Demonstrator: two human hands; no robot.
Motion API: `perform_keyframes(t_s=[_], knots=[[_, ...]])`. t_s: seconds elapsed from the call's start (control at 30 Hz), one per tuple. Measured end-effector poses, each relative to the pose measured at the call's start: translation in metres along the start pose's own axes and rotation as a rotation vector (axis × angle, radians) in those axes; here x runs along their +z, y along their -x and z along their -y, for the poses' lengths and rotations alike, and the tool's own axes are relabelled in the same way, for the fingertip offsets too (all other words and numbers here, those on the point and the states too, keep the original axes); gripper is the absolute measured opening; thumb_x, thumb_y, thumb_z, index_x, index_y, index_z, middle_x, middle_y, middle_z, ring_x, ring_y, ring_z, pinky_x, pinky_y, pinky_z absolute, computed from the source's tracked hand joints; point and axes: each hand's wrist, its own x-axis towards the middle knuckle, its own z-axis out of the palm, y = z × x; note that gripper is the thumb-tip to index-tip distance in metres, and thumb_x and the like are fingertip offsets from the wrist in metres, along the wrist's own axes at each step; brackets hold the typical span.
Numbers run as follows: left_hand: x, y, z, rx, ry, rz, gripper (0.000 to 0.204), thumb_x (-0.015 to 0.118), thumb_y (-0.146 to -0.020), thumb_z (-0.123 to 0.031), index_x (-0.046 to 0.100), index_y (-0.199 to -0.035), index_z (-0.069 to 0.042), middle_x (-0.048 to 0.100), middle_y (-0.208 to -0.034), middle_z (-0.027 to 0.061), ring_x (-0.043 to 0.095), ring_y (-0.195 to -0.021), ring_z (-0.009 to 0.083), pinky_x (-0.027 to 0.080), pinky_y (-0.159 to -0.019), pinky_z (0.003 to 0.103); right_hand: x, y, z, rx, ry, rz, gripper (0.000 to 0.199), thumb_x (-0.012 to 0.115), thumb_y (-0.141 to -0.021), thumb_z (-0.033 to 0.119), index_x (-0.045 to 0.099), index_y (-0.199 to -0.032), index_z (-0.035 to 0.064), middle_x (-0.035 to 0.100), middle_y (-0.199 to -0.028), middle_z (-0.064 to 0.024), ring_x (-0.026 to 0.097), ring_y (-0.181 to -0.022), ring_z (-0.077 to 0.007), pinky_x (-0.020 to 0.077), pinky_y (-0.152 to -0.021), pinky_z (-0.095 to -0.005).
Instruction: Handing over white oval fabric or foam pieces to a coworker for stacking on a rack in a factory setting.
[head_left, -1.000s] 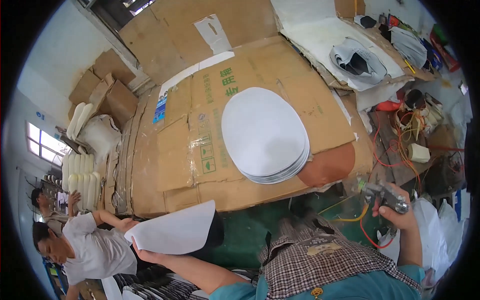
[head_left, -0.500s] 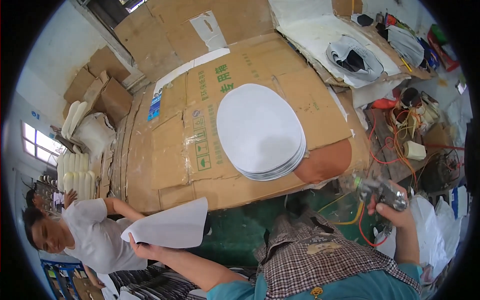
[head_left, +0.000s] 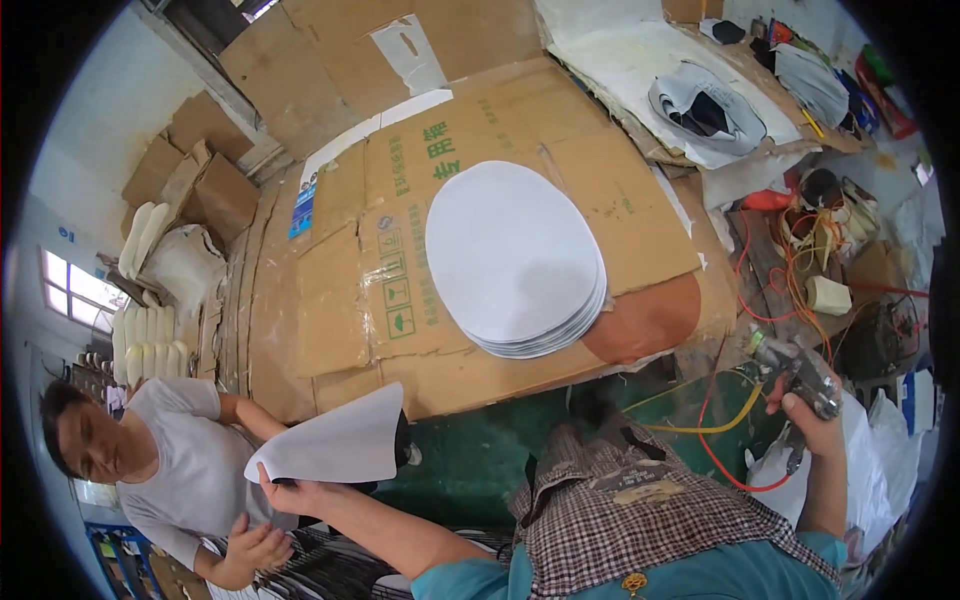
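My left hand [head_left: 290, 493] is closed on the edge of a curved white sheet [head_left: 345, 440], dark on its underside, held out to the left beyond the table's near edge. At the right, my right hand [head_left: 812, 425] grips a spray gun [head_left: 806, 376] with a hose attached, its green-tipped nozzle pointing up and left. Between my hands, a stack of white oval sheets [head_left: 515, 250] lies on the cardboard-covered table [head_left: 330, 310]. Beside the stack's lower right, a reddish-brown patch [head_left: 645, 322] shows on the cardboard.
A person in a white shirt [head_left: 185, 450] stands close at the left, one hand raised below my sheet. Orange hoses [head_left: 790, 280] tangle at the right above plastic bags [head_left: 872, 460]. A rolled white piece [head_left: 708, 110] lies at back right; cushions [head_left: 150, 345] stack far left.
My right hand has moved the spray gun right, away from the table. The white sheet has tilted slightly in my left hand. The other person's hand has come up beneath it.
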Motion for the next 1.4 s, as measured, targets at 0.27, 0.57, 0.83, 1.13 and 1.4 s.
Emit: perform_keyframes(t_s=[0.27, 0.57, 0.83, 1.13, 1.4], knots=[[-0.041, -0.074, -0.020, -0.055, 0.310, 0.003, 0.033, 0.046, -0.086, -0.032, 0.056, -0.093, -0.001, 0.061, -0.085, 0.0092, 0.057, -0.076, 0.0258, 0.046, -0.077, 0.039, -0.002, -0.005, -0.007, 0.069, 0.010, 0.256, 0.058, 0.072, -0.071, 0.015, 0.047, -0.119, -0.0048, 0.059, -0.077, -0.0083, 0.060, -0.068, -0.0153, 0.0503, -0.058, -0.0287], [0.023, 0.015, 0.046, 0.237, 0.396, -0.044, 0.037, 0.042, -0.087, -0.036, 0.054, -0.091, -0.001, 0.061, -0.080, 0.0119, 0.056, -0.070, 0.0254, 0.048, -0.068, 0.037, 0.002, -0.030, -0.006, 0.019, -0.034, -0.150, 0.044, 0.068, -0.074, 0.014, 0.048, -0.109, -0.0029, 0.058, -0.076, -0.0079, 0.059, -0.065, -0.0173, 0.0495, -0.064, -0.0305], [-0.002, 0.071, 0.211, -0.258, -0.383, -0.071, 0.005, 0.054, -0.082, -0.007, 0.058, -0.081, -0.004, 0.052, -0.068, 0.0022, 0.050, -0.058, 0.0131, 0.041, -0.051, 0.023, -0.015, -0.017, -0.011, 0.067, -0.025, 0.166, 0.058, 0.071, -0.072, 0.013, 0.046, -0.121, -0.0042, 0.060, -0.079, -0.0092, 0.059, -0.066, -0.0150, 0.0518, -0.061, -0.0295], [0.000, 0.126, 0.342, 0.127, -1.700, 0.562, 0.026, 0.060, -0.078, -0.017, 0.061, -0.100, -0.002, 0.059, -0.087, 0.0155, 0.058, -0.079, 0.0307, 0.048, -0.070, 0.039, -0.005, -0.042, -0.010, 0.064, -0.118, -0.022, 0.049, 0.070, -0.074, 0.014, 0.047, -0.114, -0.0033, 0.058, -0.078, -0.0097, 0.059, -0.068, -0.0167, 0.0509, -0.063, -0.0306], [0.023, 0.150, 0.338, 0.141, -1.976, 0.620, 0.018, 0.061, -0.075, -0.016, 0.064, -0.087, -0.003, 0.057, -0.100, 0.0164, 0.057, -0.090, 0.0332, 0.046, -0.076, 0.044, -0.019, -0.047, -0.022, 0.054, -0.058, 0.271, 0.056, 0.071, -0.073, 0.012, 0.046, -0.120, -0.0052, 0.060, -0.082, -0.0100, 0.059, -0.070, -0.0157, 0.0501, -0.062, -0.0290]])
